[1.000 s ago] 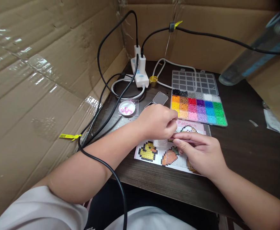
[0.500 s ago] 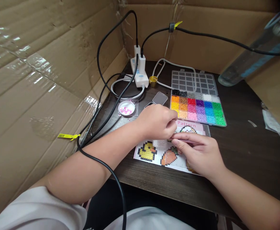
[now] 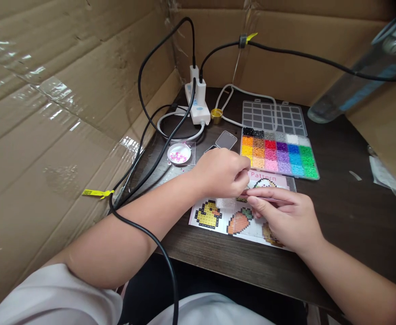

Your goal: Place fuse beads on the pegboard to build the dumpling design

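Observation:
My left hand (image 3: pixel 223 174) is closed, its fingers curled over the pattern sheet (image 3: pixel 198 221); whatever they pinch is hidden. Close beside it, my right hand (image 3: pixel 287 216) grips a thin pinkish tool (image 3: pixel 267 198) between thumb and fingers. The tool points left, its tip near my left fingertips. A small clear container with whitish contents (image 3: pixel 225 203) sits on the sheet just below my left hand. Printed on the sheet are a yellow duck (image 3: pixel 208 214) and a carrot (image 3: pixel 240 221). Behind my hands lies a compartment box (image 3: pixel 279 153) of colourful small beads, its lid (image 3: pixel 274 118) folded back.
A white dish (image 3: pixel 179 154) with pink and white beads rests on a clear pegboard (image 3: pixel 193 158) at the left. Behind stand a power strip (image 3: pixel 198 110) and a gold cup (image 3: pixel 216 116). A black cable (image 3: pixel 150 221) crosses over my left forearm. Cardboard walls (image 3: pixel 65 113) surround the table.
My right hand and the thin tool have shifted slightly right, uncovering more of the carrot print. My left hand stays nearly in place.

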The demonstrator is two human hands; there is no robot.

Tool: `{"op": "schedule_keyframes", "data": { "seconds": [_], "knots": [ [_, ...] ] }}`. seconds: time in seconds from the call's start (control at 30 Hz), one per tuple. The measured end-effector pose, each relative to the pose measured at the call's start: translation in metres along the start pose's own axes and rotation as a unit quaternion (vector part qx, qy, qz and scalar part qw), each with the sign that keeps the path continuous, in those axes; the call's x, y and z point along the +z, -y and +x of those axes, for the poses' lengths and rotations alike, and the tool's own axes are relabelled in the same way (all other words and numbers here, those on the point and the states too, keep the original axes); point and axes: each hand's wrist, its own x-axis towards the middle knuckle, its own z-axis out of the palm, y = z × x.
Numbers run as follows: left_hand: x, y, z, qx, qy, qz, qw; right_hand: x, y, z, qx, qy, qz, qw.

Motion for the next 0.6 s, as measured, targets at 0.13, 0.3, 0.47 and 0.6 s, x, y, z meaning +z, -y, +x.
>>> {"op": "schedule_keyframes", "data": {
  "seconds": [0.13, 0.3, 0.47, 0.6],
  "knots": [
    [-0.001, 0.0, 0.001, -0.008, 0.01, -0.011, 1.0, -0.009, -0.002, 0.0, 0.014, 0.009, 0.034, 0.999],
    [-0.001, 0.002, 0.001, -0.008, 0.007, -0.013, 1.0, -0.027, -0.012, 0.008, 0.028, 0.023, 0.131, 0.991],
    [-0.003, 0.002, 0.002, -0.002, 0.011, -0.009, 1.0, -0.063, -0.024, 0.028, -0.015, 0.056, 0.145, 0.988],
    [-0.004, 0.002, 0.003, -0.001, 0.017, -0.004, 1.0, -0.093, -0.035, 0.045, -0.032, 0.077, 0.093, 0.992]
  ]
}}
